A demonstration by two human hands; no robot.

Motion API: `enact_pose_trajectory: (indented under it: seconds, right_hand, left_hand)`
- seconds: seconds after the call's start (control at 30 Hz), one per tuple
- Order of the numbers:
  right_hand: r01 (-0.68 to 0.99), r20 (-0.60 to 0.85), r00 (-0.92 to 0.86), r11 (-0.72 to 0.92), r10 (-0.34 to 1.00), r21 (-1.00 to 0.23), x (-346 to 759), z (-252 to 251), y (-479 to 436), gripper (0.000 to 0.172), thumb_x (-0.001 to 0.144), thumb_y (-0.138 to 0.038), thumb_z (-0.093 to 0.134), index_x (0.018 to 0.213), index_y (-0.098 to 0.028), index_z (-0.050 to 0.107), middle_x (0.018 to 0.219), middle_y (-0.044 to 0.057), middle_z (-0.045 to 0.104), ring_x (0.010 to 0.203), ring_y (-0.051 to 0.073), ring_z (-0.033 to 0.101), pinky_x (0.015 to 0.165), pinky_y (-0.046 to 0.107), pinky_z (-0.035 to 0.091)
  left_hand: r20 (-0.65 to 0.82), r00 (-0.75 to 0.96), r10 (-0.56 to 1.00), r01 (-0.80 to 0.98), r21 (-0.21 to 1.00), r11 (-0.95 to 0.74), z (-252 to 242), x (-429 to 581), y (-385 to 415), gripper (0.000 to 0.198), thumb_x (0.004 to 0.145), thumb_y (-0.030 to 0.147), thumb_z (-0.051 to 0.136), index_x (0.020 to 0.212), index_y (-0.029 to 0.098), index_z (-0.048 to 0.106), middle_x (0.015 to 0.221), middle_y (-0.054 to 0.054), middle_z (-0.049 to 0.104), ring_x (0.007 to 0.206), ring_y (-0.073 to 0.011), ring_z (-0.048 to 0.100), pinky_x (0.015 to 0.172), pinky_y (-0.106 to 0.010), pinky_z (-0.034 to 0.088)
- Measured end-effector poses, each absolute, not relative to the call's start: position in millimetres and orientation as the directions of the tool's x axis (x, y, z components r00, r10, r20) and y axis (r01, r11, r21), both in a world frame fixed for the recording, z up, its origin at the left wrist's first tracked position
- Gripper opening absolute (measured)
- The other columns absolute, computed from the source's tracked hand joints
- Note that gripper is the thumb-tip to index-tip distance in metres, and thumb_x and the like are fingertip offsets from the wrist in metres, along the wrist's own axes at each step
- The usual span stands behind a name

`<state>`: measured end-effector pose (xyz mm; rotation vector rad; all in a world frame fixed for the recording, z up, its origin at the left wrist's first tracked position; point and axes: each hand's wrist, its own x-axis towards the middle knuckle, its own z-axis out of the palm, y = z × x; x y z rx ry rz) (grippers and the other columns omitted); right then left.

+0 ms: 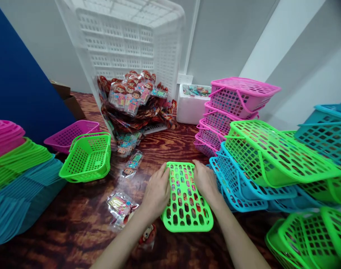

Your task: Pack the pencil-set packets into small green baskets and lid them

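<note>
Head view. A green lid (187, 201) lies flat on the tabletop (75, 228), directly in front of the person. Its long axis runs away from the body, and coloured packets show through its slots. The left hand (157, 194) and right hand (206, 182) flank its far half, one on each long edge, equally near. The fingers of both are narrow and curled over the rim, holding the lid between them. Loose packets (121, 207) lie just left of the left forearm. An open green basket (86, 158) stands well apart to the left, and stacked baskets (271, 157) crowd close beside the right hand.
</note>
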<state>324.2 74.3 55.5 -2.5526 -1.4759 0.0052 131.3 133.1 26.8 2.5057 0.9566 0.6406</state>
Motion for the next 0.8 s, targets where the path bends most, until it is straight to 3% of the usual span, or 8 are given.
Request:
enact_pose_trajectory:
  seconds: [0.1,0.27,0.5,0.57,0.7,0.8]
  right_hand:
    - [0.865,0.097,0.495,-0.479,0.863,-0.152,326.4,57.4,76.9,0.038,0.098,-0.012,0.036,0.125,-0.019,0.062,0.112,0.010,0.072,0.099,0.023,0.069,0.081,0.031,0.044]
    - [0.883,0.086,0.468,-0.462,0.879,-0.080,327.0,56.2,78.6,0.037,0.096,-0.010,0.037,0.121,-0.021,0.062,0.119,0.010,0.067,0.090,0.023,0.070,0.072,0.032,0.042]
    - [0.883,0.075,0.462,-0.451,0.884,-0.129,328.6,46.1,79.6,0.036,0.091,-0.005,0.037,0.112,-0.018,0.063,0.111,0.011,0.069,0.090,0.024,0.069,0.071,0.031,0.039]
    - [0.872,0.125,0.470,-0.437,0.874,-0.222,329.8,40.1,78.8,0.036,0.091,-0.004,0.036,0.110,-0.017,0.064,0.108,0.012,0.070,0.087,0.024,0.069,0.070,0.031,0.038]
    - [0.760,0.190,0.534,-0.368,0.824,-0.536,334.3,26.7,76.0,0.032,0.095,-0.016,0.037,0.110,-0.019,0.065,0.091,0.009,0.072,0.082,0.024,0.067,0.071,0.030,0.039]
    - [0.713,0.188,0.542,-0.330,0.819,-0.619,337.2,18.9,75.0,0.032,0.097,-0.025,0.035,0.110,-0.021,0.064,0.085,0.005,0.072,0.077,0.021,0.066,0.070,0.028,0.042]
  left_hand:
    - [0.254,0.654,0.713,0.511,0.547,-0.663,26.1,134.8,135.6,0.050,0.096,0.015,0.035,0.145,0.013,0.043,0.159,-0.015,0.035,0.141,-0.0258,0.043,0.114,-0.044,0.040]
    - [0.244,0.656,0.714,0.537,0.514,-0.669,23.0,136.4,135.9,0.054,0.093,0.012,0.036,0.147,0.012,0.042,0.160,-0.015,0.031,0.142,-0.0278,0.042,0.113,-0.048,0.040]
    - [0.335,0.631,0.700,0.440,0.589,-0.678,10.1,130.7,133.3,0.052,0.099,0.018,0.033,0.151,0.017,0.039,0.161,-0.011,0.031,0.144,-0.0247,0.039,0.116,-0.046,0.037]
    - [0.347,0.615,0.709,0.400,0.637,-0.659,4.5,130.0,132.0,0.051,0.100,0.020,0.033,0.151,0.018,0.040,0.162,-0.009,0.029,0.146,-0.0238,0.036,0.118,-0.045,0.034]
    - [0.331,0.560,0.760,0.317,0.761,-0.566,-5.2,131.1,129.6,0.051,0.101,0.023,0.034,0.151,0.021,0.041,0.162,-0.005,0.030,0.148,-0.0211,0.031,0.122,-0.043,0.027]
    - [0.301,0.496,0.814,0.306,0.817,-0.488,-10.1,132.6,128.6,0.055,0.100,0.024,0.036,0.154,0.022,0.034,0.162,-0.005,0.029,0.149,-0.0213,0.028,0.123,-0.044,0.024]
